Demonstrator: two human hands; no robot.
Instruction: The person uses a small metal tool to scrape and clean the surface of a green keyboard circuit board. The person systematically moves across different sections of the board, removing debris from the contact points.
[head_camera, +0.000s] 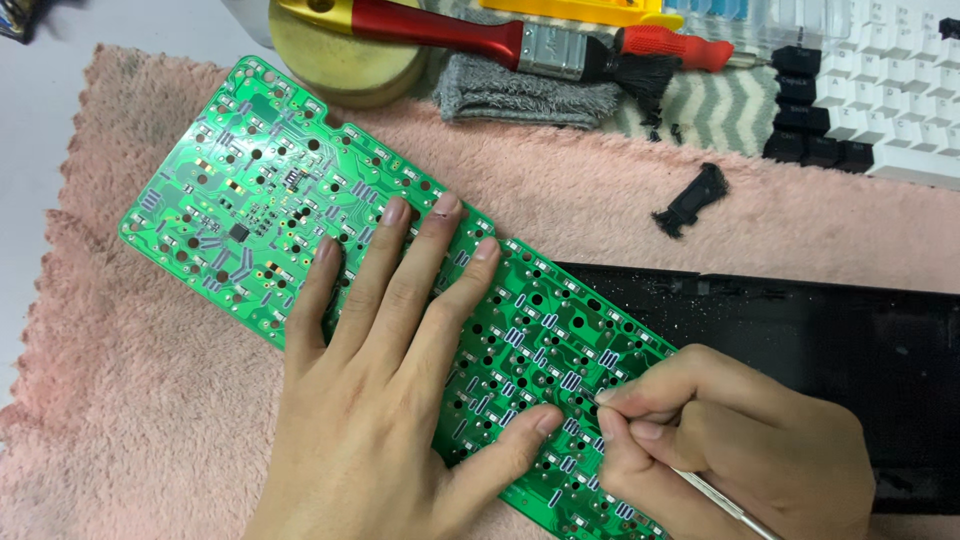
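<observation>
Pink fleece towel (150, 420) under a green keyboard circuit board (250, 190).
Across the towel the board lies diagonally; the left hand (385, 400) rests on it, fingers spread flat; the right hand (730, 450) pinches a thin metal tool (720, 497), tip touching the board. Beyond: black keyboard case (800, 340), red-handled brush (500, 40), white keycaps (900, 90).

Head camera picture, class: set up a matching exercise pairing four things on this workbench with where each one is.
Things:
1. circuit board
2. brush
3. left hand
4. right hand

Places:
A. pinching a thin metal tool at the board
B. lying on the pink towel
C. pressed flat on the board
D. resting across a round brass tin

Pairs: 1-B, 2-D, 3-C, 4-A
</observation>
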